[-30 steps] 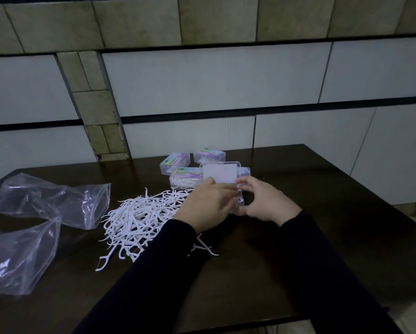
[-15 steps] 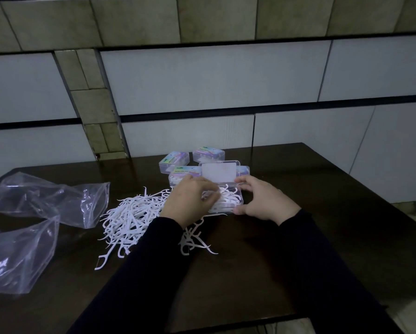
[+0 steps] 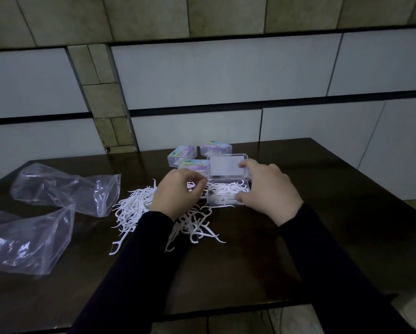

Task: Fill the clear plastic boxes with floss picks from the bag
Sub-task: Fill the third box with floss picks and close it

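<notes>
An open clear plastic box (image 3: 222, 197) lies on the dark table, partly filled with white floss picks, its lid (image 3: 226, 166) raised behind it. My right hand (image 3: 269, 189) holds the box, thumb at its front right corner and a finger on the lid. My left hand (image 3: 178, 196) is just left of the box above the loose pile of floss picks (image 3: 134, 208), fingers curled around a few picks.
Three closed boxes with coloured labels (image 3: 182, 154) sit behind the open one near the wall. Two crumpled clear plastic bags (image 3: 65, 189) lie at the left. The dark table (image 3: 322, 225) ends at the right and the front edge.
My left hand has pulled back left out of the box to the pile, uncovering the picks inside. My right hand has shifted up onto the lid.
</notes>
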A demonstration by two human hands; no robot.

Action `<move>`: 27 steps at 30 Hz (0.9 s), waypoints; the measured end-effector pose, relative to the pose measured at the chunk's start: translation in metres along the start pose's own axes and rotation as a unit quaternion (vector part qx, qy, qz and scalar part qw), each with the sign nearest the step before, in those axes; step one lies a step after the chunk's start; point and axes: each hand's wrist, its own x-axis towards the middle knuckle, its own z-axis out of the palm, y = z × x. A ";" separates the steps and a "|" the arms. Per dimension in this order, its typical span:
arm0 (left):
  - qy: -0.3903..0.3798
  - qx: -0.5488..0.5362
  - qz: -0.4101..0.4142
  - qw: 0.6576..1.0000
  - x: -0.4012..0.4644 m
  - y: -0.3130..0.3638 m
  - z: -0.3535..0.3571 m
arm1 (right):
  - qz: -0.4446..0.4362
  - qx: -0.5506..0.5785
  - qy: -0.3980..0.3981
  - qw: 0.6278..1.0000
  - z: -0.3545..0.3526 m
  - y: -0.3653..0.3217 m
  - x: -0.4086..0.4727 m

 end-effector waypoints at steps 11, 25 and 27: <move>-0.092 0.039 0.066 0.993 -0.039 -0.022 -0.030 | -0.125 -0.031 -0.169 0.977 0.027 -0.038 -0.016; -0.138 0.073 0.049 0.987 -0.048 -0.025 -0.033 | -0.094 -0.052 -0.113 0.988 0.039 -0.039 -0.011; -0.147 0.070 0.053 0.985 -0.048 -0.025 -0.033 | -0.088 -0.073 -0.092 0.989 0.039 -0.038 -0.010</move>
